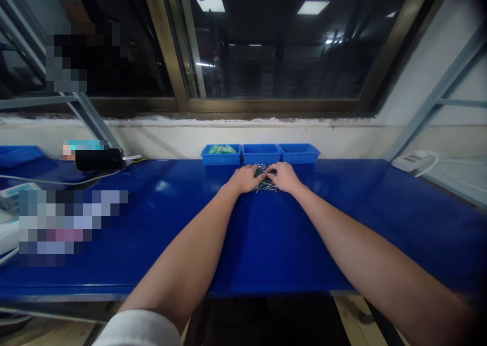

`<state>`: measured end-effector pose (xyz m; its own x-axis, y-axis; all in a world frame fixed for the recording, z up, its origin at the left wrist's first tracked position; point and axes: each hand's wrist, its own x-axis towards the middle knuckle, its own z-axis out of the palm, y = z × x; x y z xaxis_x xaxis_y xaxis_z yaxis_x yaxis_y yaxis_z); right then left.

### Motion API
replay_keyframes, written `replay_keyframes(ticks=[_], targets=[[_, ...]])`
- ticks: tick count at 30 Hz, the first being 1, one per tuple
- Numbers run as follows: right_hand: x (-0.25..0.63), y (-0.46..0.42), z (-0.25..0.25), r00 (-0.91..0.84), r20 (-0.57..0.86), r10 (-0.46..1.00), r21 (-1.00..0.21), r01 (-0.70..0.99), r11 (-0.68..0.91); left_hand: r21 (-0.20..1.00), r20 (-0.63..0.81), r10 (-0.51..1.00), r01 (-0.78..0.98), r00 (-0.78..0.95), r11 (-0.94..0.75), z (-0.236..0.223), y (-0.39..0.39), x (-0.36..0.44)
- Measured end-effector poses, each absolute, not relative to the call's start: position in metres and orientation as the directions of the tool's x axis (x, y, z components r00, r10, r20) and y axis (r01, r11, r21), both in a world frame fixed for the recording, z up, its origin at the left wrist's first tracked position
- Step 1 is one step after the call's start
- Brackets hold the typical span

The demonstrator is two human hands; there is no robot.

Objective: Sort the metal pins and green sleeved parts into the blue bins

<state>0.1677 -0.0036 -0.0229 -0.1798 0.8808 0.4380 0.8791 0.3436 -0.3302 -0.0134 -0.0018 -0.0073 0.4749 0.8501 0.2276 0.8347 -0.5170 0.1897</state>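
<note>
Two bare hands met over a loose pile at the far side of the desk (274, 244). Left hand (245, 178) was bent around the pile's left edge, thumb reaching inward; right hand (285, 177) had its thumb and fingers drawn close together on the other side. Both touched or nearly touched the pieces, neither looked clenched, and whether either one gripped anything could not be told at this size.

Between them lay the nail-like metal pieces (268, 186), slender, shiny and pointing every way, with something dark green (259, 172) among them, too small to name. Handling looked underway, not finished: the metal pieces were loose on the desk, in no visible order, outside the bins. No sorted group of them could be made out, so exact progress was unclear.

Just beyond stood three blue plastic bins side by side: left bin (221, 159), middle bin (262, 158), right bin (300, 157). Green packets (222, 149) were already in the left one.

Farther out, a black smartphone (99, 160) leaned at left, a white power strip (413, 161) lay at right.
</note>
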Motion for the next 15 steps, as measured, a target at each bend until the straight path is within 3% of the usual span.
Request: replay_keyframes(ticks=[4, 9, 15], targets=[[0.1657, -0.0059, -0.0206, -0.193, 0.486, 0.852, -0.330, 0.863, 0.384, 0.201, 0.248, 0.850, 0.833, 0.465, -0.515, -0.0073, -0.0030, -0.0128], [0.1629, -0.0110, -0.0152, -0.208, 0.530, 0.822, -0.367, 0.818, 0.443, 0.186, 0.396, 0.771, 0.778, 0.499, -0.600, -0.0048, -0.0056, -0.0116], [0.1622, -0.0134, -0.0140, -0.123, 0.554, 0.823, -0.508, 0.734, 0.451, 0.156, 0.447, 0.752, 0.785, 0.485, -0.599, -0.0015, -0.0053, -0.0132]])
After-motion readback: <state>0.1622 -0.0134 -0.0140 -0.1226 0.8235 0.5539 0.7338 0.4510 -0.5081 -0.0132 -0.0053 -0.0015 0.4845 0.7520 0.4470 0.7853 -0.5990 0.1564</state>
